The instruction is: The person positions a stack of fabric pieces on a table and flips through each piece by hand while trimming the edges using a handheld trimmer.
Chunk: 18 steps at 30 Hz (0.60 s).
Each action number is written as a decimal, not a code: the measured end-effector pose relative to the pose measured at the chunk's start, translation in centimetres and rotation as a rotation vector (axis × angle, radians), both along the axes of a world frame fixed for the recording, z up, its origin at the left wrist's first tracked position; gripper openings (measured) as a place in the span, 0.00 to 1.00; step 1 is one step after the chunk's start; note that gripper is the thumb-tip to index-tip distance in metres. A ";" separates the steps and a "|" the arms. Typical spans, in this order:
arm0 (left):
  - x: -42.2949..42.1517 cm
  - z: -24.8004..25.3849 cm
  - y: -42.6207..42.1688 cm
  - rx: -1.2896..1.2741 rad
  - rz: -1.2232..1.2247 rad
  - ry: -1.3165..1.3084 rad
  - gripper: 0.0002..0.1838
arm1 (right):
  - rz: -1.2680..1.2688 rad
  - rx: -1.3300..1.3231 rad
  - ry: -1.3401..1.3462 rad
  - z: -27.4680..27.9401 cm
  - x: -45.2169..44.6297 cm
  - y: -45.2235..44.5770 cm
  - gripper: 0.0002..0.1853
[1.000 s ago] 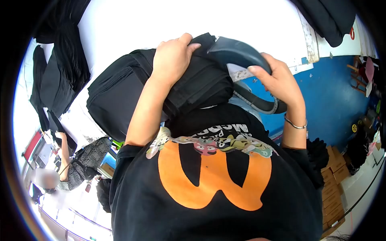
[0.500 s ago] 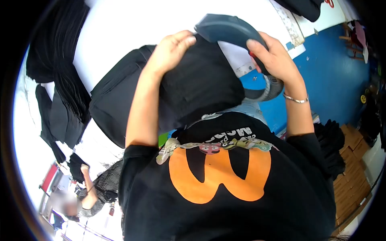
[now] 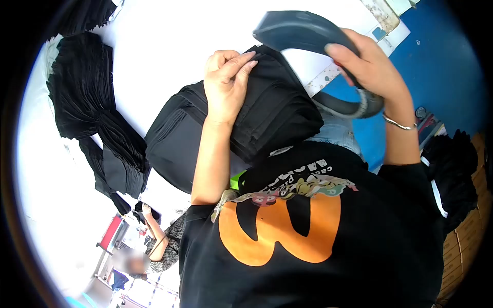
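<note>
dark tool (image 3: 303,31)'s swung off the black cloth stack (image 3: 275,110)
right hand (image 3: 377,72)'s clamped round it, left hand (image 3: 226,84)'s pinching the stack's edge on the bench (image 3: 169,46), so that edge's uncovered now

The left forearm (image 3: 213,156) stretches forward, its hand (image 3: 225,84) above the tabletop (image 3: 169,46) – thumb and index fingertips pinched together, the other fingers curled. The right hand (image 3: 374,69), near the tabletop's right edge, is wrapped in a grip – thumb (image 3: 343,55) on top, fingers bent beneath, wrist (image 3: 399,110) angled inward toward the left.
</note>
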<state>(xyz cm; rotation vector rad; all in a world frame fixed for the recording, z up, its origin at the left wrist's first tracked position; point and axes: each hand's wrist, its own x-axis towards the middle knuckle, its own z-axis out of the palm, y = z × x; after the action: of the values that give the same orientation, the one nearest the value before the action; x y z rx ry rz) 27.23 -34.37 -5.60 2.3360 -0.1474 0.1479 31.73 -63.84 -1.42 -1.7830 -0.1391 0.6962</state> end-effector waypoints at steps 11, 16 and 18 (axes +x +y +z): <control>-0.7 4.3 1.4 -0.181 0.201 0.795 0.09 | 0.095 -0.139 -0.241 -0.1 -1.2 -0.6 0.26; -0.7 1.2 -0.7 0.344 0.082 0.312 0.20 | 0.207 -0.452 -0.478 -0.3 -1.3 3.9 0.30; -0.7 0.6 -0.4 0.285 0.091 0.273 0.18 | 0.170 -0.397 -0.469 -0.2 -0.8 3.5 0.31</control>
<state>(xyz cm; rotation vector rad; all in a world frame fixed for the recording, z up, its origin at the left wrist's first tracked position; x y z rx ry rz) 26.55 -34.81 -5.04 2.6196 0.0796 -0.1580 30.90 -60.32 -1.66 -2.3172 -0.5009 0.4286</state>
